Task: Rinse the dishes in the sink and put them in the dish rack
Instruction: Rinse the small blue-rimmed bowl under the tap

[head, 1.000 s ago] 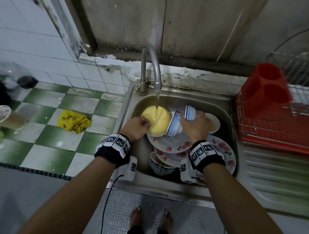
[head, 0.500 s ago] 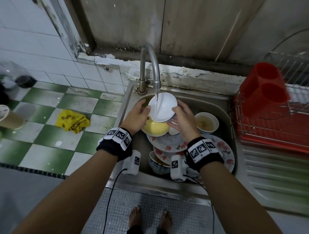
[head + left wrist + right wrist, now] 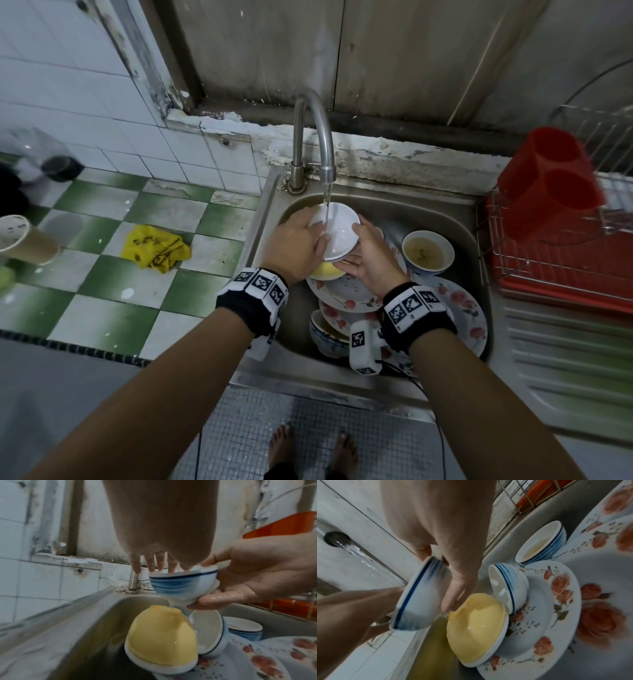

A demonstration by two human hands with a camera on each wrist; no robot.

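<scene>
So right now the blue-striped bowl (image 3: 337,230) is up off the pile, held under the tap (image 3: 328,171) near the sink's (image 3: 424,209) back-left corner, with the stream landing inside it. The right hand (image 3: 371,262) has it from the right side: thumb over the rim, fingers curled under the base. The left hand (image 3: 295,246) is on the opposite side, with its fingers (image 3: 155,563) reaching fairly straight down into the bowl, looks like rubbing the inside. Since the bowl's round there's no long axis to worry about; what matters is that its mouth tips up and toward the left hand, and water is dribbling off the base onto the upturned yellow bowl (image 3: 161,637) directly below.

My guess is the next move goes to the right hand, since the dish rack (image 3: 555,253) sits past the sink's right edge, well apart from the bowl, and that hand is the nearer one.

Containers: a second striped bowl (image 3: 507,588) lies on its side, empty, on the flowered plates (image 3: 546,622). Another striped bowl (image 3: 428,253) toward the sink's right side holds murky yellowish liquid. The rack has a red cutlery holder (image 3: 548,185); can't tell what's in it.
</scene>
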